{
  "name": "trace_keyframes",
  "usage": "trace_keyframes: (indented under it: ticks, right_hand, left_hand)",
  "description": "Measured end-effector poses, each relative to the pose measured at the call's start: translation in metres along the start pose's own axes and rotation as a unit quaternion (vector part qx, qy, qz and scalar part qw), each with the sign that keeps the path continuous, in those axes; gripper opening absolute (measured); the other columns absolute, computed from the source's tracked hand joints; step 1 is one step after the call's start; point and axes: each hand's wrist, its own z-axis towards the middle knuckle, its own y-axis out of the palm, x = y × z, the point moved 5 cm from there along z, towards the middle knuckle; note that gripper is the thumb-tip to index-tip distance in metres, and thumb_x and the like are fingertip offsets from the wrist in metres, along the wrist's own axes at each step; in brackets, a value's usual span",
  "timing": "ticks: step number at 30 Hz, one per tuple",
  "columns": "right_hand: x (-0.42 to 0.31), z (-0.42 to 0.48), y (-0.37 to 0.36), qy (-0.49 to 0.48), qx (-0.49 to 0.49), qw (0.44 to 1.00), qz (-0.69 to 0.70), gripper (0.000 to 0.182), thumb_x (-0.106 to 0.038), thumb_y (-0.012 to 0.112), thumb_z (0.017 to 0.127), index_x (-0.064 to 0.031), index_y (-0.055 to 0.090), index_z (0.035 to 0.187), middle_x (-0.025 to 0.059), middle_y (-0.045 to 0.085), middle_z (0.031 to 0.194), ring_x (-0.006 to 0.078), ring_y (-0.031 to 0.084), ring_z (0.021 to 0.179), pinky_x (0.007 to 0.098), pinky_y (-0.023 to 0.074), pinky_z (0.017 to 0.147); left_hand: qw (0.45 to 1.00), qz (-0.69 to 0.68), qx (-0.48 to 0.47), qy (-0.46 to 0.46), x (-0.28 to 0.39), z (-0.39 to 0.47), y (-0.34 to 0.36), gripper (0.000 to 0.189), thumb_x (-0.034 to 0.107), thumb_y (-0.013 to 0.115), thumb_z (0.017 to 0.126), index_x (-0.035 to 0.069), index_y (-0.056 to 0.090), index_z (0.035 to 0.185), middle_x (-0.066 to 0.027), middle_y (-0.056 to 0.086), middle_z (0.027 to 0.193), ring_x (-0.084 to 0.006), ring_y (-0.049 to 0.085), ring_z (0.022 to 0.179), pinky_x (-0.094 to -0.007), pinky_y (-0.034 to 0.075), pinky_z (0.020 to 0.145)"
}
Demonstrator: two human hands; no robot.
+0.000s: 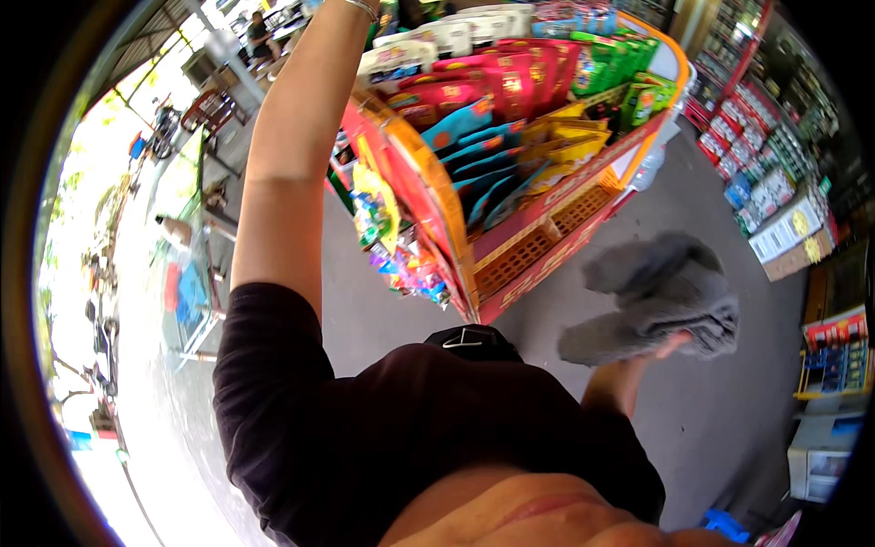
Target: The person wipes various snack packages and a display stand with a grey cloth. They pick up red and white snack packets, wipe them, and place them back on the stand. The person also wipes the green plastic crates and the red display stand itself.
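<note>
My right hand [673,344] grips a bunched grey cloth [683,301], which hangs in thick folds and hides most of the fingers. My left arm reaches up and forward past the top of the picture. Only its wrist with a bracelet shows there, so the left hand is out of view. Before me stands a display stand [458,225] with orange edges. It holds rows of red packets [509,82], blue packets [482,154], yellow packets [564,140], green packets [608,61] and white packets [472,31].
Small colourful packets [410,263] hang from the stand's left side. On the right, boxes and packs of cans [738,130] are stacked on the grey floor [547,301]. A glass-topped case [184,273] stands left. A person [260,34] sits far off at upper left.
</note>
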Motion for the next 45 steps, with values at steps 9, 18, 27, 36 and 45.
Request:
trace_keyframes:
  ticks: [9, 18, 27, 36, 45]
  right_hand:
    - [-0.135, -0.104, -0.086, -0.285, 0.374, 0.861, -0.195, 0.074, -0.059, 0.048, 0.081, -0.0052, 0.038, 0.130, 0.0173, 0.047, 0.122, 0.0318, 0.049, 0.109, 0.0466, 0.0387, 0.093]
    - [-0.135, -0.080, -0.096, -0.283, 0.303, 0.893, -0.176, 0.073, -0.061, 0.043, 0.082, -0.0068, 0.038, 0.131, 0.0140, 0.040, 0.131, 0.0328, 0.041, 0.117, 0.0476, 0.0301, 0.101]
    - [-0.126, -0.089, -0.091, -0.252, 0.296, 0.918, -0.079, 0.072, -0.059, 0.050, 0.080, -0.0058, 0.040, 0.128, 0.0149, 0.045, 0.123, 0.0327, 0.045, 0.110, 0.0465, 0.0321, 0.097]
    - [-0.125, -0.125, -0.106, -0.286, 0.512, 0.793, -0.165, 0.057, -0.040, 0.055, 0.084, -0.0061, 0.042, 0.127, 0.0091, 0.047, 0.124, 0.0255, 0.044, 0.112, 0.0429, 0.0333, 0.098]
    - [-0.165, -0.169, -0.025, -0.364, 0.369, 0.847, -0.116, 0.045, -0.036, 0.059, 0.085, -0.0044, 0.046, 0.115, 0.0065, 0.055, 0.099, 0.0168, 0.055, 0.089, 0.0335, 0.0482, 0.076]
  left_hand:
    - [0.975, 0.138, -0.043, -0.166, -0.110, -0.034, 0.004, 0.022, 0.026, 0.046, 0.091, 0.006, 0.054, 0.092, -0.0009, 0.052, 0.067, -0.0109, 0.049, 0.054, -0.0259, 0.040, 0.045]
    - [0.947, 0.169, -0.066, -0.266, -0.086, -0.065, -0.004, 0.023, 0.029, 0.043, 0.091, 0.006, 0.045, 0.096, -0.0131, 0.053, 0.056, -0.0258, 0.052, 0.038, -0.0377, 0.044, 0.031]
    - [0.892, 0.332, -0.178, -0.249, -0.052, -0.039, -0.061, 0.022, 0.016, 0.060, 0.085, 0.004, 0.058, 0.103, -0.0035, 0.063, 0.083, -0.0124, 0.059, 0.071, -0.0250, 0.048, 0.064]
    - [0.615, 0.550, -0.486, -0.287, -0.124, -0.016, -0.194, 0.050, 0.044, 0.057, 0.081, 0.001, 0.063, 0.106, -0.0062, 0.066, 0.082, -0.0134, 0.060, 0.076, -0.0290, 0.048, 0.067]
    - [0.735, 0.332, -0.578, -0.121, -0.145, -0.161, 0.106, 0.046, 0.037, 0.053, 0.086, 0.003, 0.054, 0.117, -0.0063, 0.065, 0.090, -0.0164, 0.060, 0.082, -0.0307, 0.049, 0.069]
